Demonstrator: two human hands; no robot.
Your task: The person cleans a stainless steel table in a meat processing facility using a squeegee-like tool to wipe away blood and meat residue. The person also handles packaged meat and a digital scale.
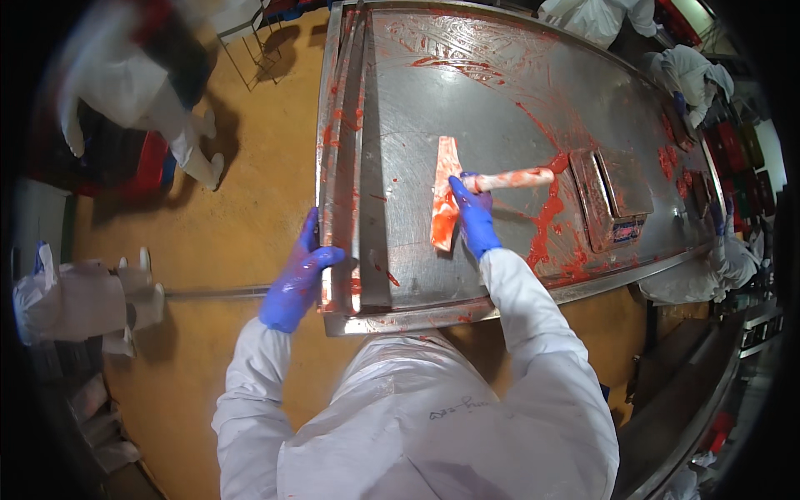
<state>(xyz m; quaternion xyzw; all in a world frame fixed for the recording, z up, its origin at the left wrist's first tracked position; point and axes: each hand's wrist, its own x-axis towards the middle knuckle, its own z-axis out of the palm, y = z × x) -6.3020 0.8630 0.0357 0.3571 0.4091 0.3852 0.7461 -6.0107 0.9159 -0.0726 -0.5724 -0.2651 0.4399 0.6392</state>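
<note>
In my right hand [475,218] is a white T-shaped scraper [446,192], smeared with red. My gloved fingers close around it where the flat blade meets the handle, and the round handle [517,178] points away to the right. The blade lies over the steel table [417,108]; whether it touches the surface I cannot tell. At the table's near left corner, my left hand [296,282] grips the raised metal rim [342,167], thumb hooked over the top and fingers along the outer side. Both gloves are blue with red smears.
A steel box-shaped device [615,198], probably a scale, stands on the table's right part. Red residue [546,221] streaks the steel around it. People in white [125,83] are at the left, with others beyond the table's right end. Red crates [150,162] stand far left.
</note>
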